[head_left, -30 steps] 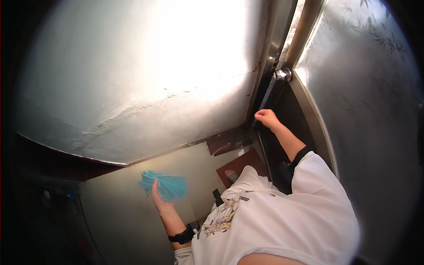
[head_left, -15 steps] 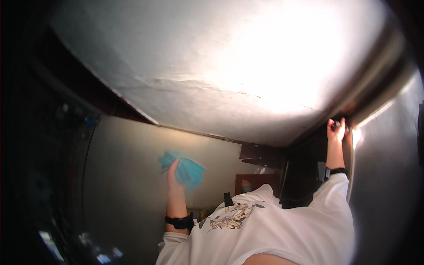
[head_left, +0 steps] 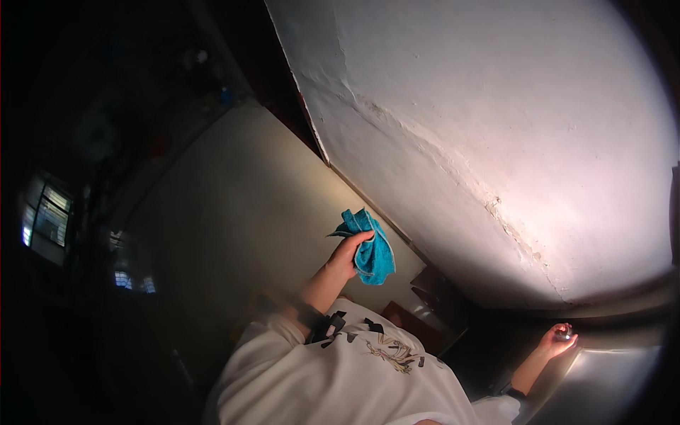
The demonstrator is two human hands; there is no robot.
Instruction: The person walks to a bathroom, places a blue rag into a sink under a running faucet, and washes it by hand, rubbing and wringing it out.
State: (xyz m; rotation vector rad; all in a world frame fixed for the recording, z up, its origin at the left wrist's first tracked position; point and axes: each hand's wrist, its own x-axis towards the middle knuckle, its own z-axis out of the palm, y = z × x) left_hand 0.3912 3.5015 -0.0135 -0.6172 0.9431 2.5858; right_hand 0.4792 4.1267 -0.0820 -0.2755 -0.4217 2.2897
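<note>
A turquoise cloth [head_left: 374, 256], bunched with pale stitched edges, is gripped in my left hand [head_left: 348, 253] in front of my body. The thumb presses on it and its loose folds hang out past the fingers. At the far right, my right hand [head_left: 551, 343] curls its fingers round a small, dark, shiny knob-like thing [head_left: 563, 333]. I cannot tell whether that thing is fixed to the dark edge beside it. Both wrists wear black bands.
A large white wall [head_left: 453, 134] with cracked, peeling paint fills the upper right. A dark red panel [head_left: 273, 67] borders it at upper left. Beside my right hand is a pale smooth panel [head_left: 602, 382]. Lit windows [head_left: 48, 219] show at far left.
The view has turned, so the wall now slants and my right hand appears lower. My left hand, still with the cloth, shows further right and higher. Both hands keep their grip.
</note>
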